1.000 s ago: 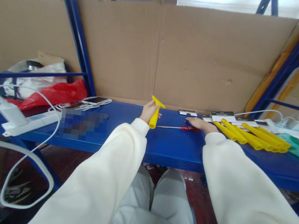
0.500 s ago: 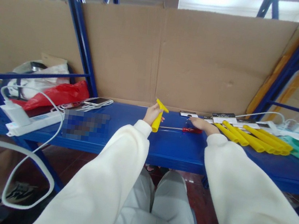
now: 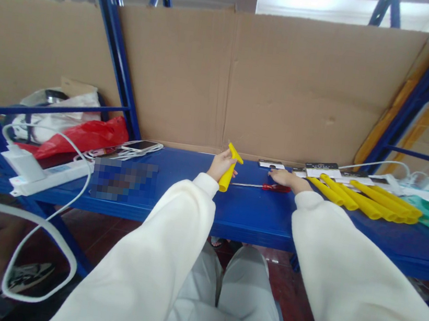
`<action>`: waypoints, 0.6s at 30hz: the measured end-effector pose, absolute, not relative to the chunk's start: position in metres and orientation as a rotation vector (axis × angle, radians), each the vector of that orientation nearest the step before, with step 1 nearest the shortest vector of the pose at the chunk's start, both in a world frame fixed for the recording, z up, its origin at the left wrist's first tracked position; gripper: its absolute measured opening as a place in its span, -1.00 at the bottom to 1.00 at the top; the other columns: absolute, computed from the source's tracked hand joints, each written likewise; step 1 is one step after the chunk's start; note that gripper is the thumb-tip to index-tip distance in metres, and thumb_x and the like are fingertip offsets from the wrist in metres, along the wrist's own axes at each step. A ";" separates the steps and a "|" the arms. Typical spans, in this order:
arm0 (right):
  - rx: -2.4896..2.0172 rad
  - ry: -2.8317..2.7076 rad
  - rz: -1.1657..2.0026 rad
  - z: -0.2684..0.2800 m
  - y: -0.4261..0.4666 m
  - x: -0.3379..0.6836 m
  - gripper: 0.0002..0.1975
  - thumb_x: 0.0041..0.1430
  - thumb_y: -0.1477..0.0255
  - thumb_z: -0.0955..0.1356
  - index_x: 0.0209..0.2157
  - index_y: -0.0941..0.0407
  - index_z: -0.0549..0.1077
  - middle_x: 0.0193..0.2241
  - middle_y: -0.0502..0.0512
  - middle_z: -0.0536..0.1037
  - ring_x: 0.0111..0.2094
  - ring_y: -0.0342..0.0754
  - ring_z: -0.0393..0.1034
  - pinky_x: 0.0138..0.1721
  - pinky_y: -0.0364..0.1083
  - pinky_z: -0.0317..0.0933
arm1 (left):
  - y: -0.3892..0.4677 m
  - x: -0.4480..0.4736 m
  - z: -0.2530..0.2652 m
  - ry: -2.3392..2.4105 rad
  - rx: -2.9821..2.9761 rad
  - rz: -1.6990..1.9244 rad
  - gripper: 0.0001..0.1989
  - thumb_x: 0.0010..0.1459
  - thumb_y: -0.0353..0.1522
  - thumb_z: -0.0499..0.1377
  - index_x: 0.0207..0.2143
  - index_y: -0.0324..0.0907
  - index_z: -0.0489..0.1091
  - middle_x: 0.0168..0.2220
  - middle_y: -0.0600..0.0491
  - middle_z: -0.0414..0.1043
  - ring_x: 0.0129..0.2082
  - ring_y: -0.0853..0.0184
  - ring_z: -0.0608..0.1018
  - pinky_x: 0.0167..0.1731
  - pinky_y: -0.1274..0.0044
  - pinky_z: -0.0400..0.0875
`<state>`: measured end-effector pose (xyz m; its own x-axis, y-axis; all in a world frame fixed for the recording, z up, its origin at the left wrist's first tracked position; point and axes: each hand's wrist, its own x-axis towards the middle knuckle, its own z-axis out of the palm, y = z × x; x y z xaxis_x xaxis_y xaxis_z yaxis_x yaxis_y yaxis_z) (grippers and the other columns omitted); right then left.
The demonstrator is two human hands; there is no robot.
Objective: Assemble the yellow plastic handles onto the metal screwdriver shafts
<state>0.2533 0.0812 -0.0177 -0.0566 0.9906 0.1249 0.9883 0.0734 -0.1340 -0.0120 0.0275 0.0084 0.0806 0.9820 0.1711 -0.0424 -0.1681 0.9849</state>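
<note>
1. Yellow T-topped handle [image 3: 225, 181] is in the left hand [image 3: 219, 165], over the middle of the blue worktop [image 3: 255, 213]. It tilts, crossbar end up and away, wider end down toward the person; whether that end touches the surface I cannot tell.
2. The left hand's grip is narrow, wrapped about the piece just below its crossbar.
3. The right hand [image 3: 282, 178] is low over the worktop, just behind the red-handled screwdriver [image 3: 276, 188]. Its grip looks narrow, but whether it pinches something small, or touches the screwdriver, I cannot tell.
4. Judging by how things lie, work on this one piece is under way: it is in hand, with the screwdriver lying flat, its shaft pointing toward it.
5. Several yellow tubes [image 3: 369, 200] lie side by side at the right. Whether they are finished or waiting the view does not show, so how much is done and how much is left is uncertain.
6. Behind the tubes lie black-and-white cards [image 3: 322, 169]; one carries pale print too small to read. A separate card [image 3: 271, 164] behind the right hand is equally illegible.
7. At the left, the phone [image 3: 141, 145] and white power strip [image 3: 62, 175] show no readable brand; a pixelated patch [image 3: 123, 180] hides whatever lies beside the strip.
</note>
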 end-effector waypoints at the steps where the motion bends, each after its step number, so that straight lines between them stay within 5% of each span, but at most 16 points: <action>1: -2.043 -2.160 0.016 -0.017 0.082 0.254 -0.55 0.34 0.30 0.23 0.16 0.07 0.51 0.27 0.24 0.40 0.32 0.22 0.23 0.33 0.30 0.00 | 0.027 -0.012 0.009 1.033 1.352 1.281 -0.37 0.16 -0.54 0.15 0.30 -0.19 0.30 -0.19 -0.01 0.55 -0.69 0.53 0.45 -0.63 0.63 0.40; 8: -2.054 -2.145 0.044 -0.018 0.086 0.257 -0.57 0.35 0.29 0.23 0.12 0.10 0.55 0.23 0.24 0.45 0.30 0.17 0.26 0.32 0.18 0.07 | 0.026 -0.012 0.008 1.047 1.373 1.252 -0.37 0.16 -0.54 0.15 0.30 -0.14 0.32 -0.18 0.00 0.57 -0.69 0.54 0.44 -0.64 0.65 0.36; 18: -2.141 -2.110 0.107 -0.018 0.082 0.253 -0.49 0.36 0.31 0.18 0.25 0.08 0.43 0.37 0.18 0.24 0.38 0.20 0.12 0.37 0.28 -0.07 | 0.024 -0.010 0.009 1.059 1.405 1.201 -0.32 0.15 -0.54 0.14 0.34 -0.15 0.26 0.00 -0.09 0.55 -0.70 0.55 0.44 -0.69 0.65 0.34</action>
